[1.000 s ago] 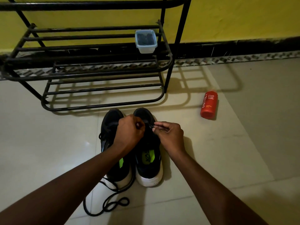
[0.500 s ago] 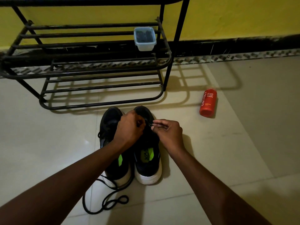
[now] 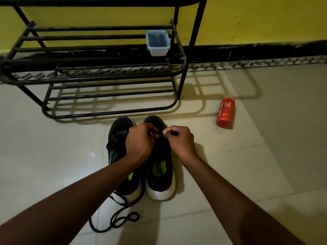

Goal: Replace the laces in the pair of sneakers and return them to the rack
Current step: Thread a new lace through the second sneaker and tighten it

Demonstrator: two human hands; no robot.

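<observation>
Head view, near to far. Nearest the viewer, a loose black lace lies in loops on the tiled floor, trailing from the heel of the left sneaker. Both forearms reach forward over the pair. The two black sneakers with white soles stand side by side on the floor, heels toward the viewer and toes toward the rack; a green insole shows inside the right sneaker. The left hand is curled over the front part of the shoes, its fingertips pressed together on a short black lace end above the right sneaker. The right hand meets it from the other side, thumb and forefinger pinching the same lace end; whether that end is threaded through an eyelet cannot be told. Farther off, well to the right of the shoes, a red bottle marked as foam body wash lies on the floor. Just beyond the toes stands the black metal rack, with a small lidded plastic box on the right end of a shelf. Behind is a yellow wall.
</observation>
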